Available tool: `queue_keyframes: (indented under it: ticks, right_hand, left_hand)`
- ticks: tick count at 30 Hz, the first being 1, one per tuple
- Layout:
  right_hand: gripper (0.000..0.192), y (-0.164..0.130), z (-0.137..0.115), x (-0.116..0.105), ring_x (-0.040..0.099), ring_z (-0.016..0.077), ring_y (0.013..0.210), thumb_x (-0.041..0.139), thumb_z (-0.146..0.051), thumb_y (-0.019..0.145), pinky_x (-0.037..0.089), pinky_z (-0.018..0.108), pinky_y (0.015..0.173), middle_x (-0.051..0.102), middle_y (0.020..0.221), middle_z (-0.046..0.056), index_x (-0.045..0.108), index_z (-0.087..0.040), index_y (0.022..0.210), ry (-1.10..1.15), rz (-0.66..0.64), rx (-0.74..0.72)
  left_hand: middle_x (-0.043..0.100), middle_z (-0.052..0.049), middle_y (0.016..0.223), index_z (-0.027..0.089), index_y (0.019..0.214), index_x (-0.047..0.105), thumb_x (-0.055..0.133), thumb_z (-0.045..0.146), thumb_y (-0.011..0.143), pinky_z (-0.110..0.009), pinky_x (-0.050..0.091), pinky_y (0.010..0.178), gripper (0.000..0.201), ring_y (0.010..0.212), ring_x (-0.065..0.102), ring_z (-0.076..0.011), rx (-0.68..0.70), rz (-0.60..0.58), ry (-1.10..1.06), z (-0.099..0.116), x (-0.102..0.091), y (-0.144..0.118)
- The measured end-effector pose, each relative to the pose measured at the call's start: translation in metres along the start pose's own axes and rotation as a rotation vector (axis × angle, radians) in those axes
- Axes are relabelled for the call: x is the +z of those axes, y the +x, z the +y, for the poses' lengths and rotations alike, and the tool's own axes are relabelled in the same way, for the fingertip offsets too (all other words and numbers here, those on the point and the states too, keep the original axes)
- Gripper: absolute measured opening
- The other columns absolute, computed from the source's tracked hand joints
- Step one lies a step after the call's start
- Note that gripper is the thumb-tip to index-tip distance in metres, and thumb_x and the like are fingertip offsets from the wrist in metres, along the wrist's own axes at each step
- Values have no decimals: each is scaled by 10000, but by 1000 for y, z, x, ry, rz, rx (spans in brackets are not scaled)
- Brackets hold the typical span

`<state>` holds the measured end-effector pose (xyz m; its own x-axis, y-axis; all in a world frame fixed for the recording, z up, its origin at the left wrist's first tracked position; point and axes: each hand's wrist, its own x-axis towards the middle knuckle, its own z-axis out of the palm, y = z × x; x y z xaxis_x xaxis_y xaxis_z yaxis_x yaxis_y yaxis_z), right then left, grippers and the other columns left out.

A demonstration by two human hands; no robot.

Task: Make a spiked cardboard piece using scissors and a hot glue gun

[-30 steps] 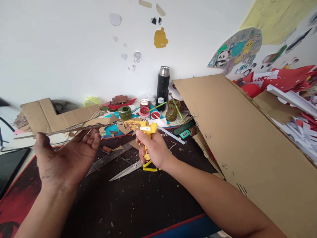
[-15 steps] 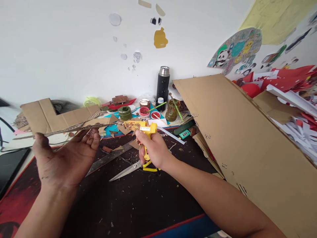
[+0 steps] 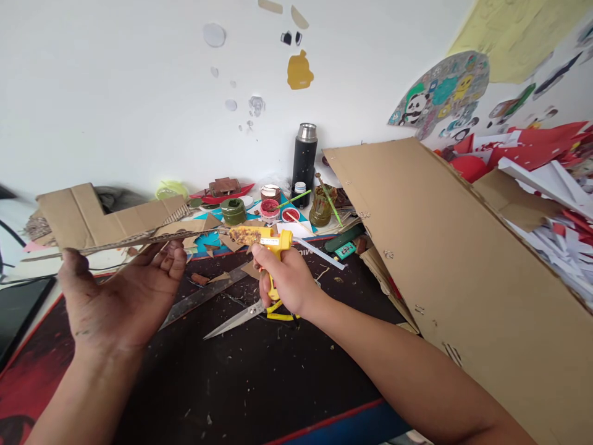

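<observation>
My left hand (image 3: 120, 296), palm up, supports an L-shaped piece of cardboard (image 3: 74, 216), its thumb and fingertips at the near edge. Part of that grip is hidden under the piece. Dark smudges mark the thumb and palm. In my right hand (image 3: 290, 275) is a yellow glue gun (image 3: 278, 242), with my fingers wrapped round its handle. Its stained front end points left, and the nozzle meets the right end of the cardboard edge. A clear glue stick (image 3: 319, 252) sticks out at the back. Scissors (image 3: 236, 319) with yellow handles lie below the gun.
A steel ruler (image 3: 204, 296) lies on the dark mat (image 3: 241, 383) among scraps. Behind stand paint jars (image 3: 233, 211), a black thermos (image 3: 304, 157) and a green-stained cup (image 3: 321, 207). A large cardboard sheet (image 3: 454, 247) leans at right, beside heaped paper scraps (image 3: 542, 179).
Both hands, the cardboard and the glue gun are almost where they were. My left hand and the cardboard appear very slightly further left.
</observation>
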<state>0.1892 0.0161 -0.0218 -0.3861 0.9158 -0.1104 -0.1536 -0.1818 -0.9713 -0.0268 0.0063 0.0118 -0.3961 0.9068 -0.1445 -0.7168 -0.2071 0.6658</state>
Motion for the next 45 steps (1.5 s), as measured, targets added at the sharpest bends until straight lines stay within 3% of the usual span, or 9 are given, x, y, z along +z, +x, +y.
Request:
queue_keyframes:
  ticks: [11,17,31,37,45]
  right_hand:
    - [462,1,0,0,537,124,324,612,-651,1001,397,234,385,516,426,-78,532,-241,803,30,5,-1]
    - [454,1,-1,0,547,122,338,607,-638,1014,400,239,394,500,447,-84,533,-240,810,35,21,-11]
    - [423,0,0,1,550,124,344,619,-615,1017,416,233,391,513,473,-90,547,-238,840,59,22,3]
    - [418,2,2,1,527,133,323,592,-579,1034,394,235,380,499,412,-75,520,-243,795,42,10,8]
    - [448,1,2,1,537,133,321,618,-631,1006,393,229,371,501,423,-82,525,-242,801,56,7,-1]
  left_hand:
    - [730,-124,956,209,1018,678,586,696,921,-321,699,805,505,963,755,-244,4,45,0,-1,-2,3]
    - [721,-127,935,186,1029,694,364,740,1002,-311,694,812,645,941,768,-237,-9,71,29,-2,-1,3]
    - [737,-123,943,185,1060,704,434,745,988,-308,694,826,625,917,769,-233,-18,78,34,-1,3,0]
    - [720,-113,941,167,1052,698,357,735,1018,-317,690,856,663,907,768,-229,-14,80,34,-1,2,-1]
    - [726,-120,958,193,1064,708,482,737,970,-319,701,805,597,922,760,-236,-12,81,25,-1,0,1]
